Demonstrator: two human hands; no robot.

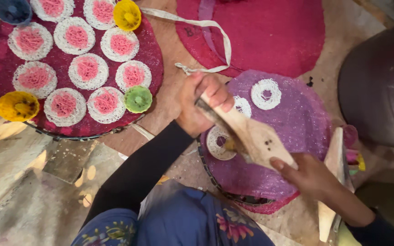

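Gripping wooden press (251,136) over purple tray (297,118)

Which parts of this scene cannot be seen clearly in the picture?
All in the head view:
- White ring on the purple mat: partly hidden by the wooden press.
- Underside of the wooden press: hidden; what comes out of it cannot be told.
- Left hand palm: hidden by the wood it grips.
- Metal pot: cut off by the right edge; contents unseen.
- Blue cone: cut off by the top edge.
- Right hand rests on the press end; its grip is unclear.
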